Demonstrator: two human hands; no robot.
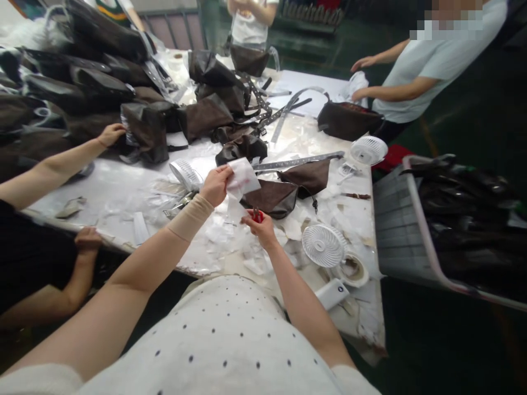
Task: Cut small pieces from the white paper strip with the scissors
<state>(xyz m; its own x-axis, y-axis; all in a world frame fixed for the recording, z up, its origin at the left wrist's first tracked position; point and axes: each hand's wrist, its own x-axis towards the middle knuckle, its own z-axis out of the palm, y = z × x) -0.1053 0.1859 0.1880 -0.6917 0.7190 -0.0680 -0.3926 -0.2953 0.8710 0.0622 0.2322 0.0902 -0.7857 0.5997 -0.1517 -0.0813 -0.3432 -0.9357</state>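
Note:
My left hand point(216, 186) is closed on the edge of a thin white sheet point(244, 176) with faint reddish marks, held above the table. Part of the sheet hangs down towards my right hand point(263, 229). That hand is wrapped round small red-handled scissors point(257, 215), whose blades I cannot make out clearly. Just beyond my hands lies a dark brown leather-look bag point(272, 197), beside another brown piece point(307, 178) and a studded strap point(298, 161).
A white table point(119, 184) carries heaped dark bags point(78, 82), scraps, a white fan point(324, 245) and a tape roll point(353, 270). At left a co-worker's hand point(111, 135) touches a bag. Another person point(411, 82) handles a bag point(349, 119). A filled grey bin point(405, 230) stands right.

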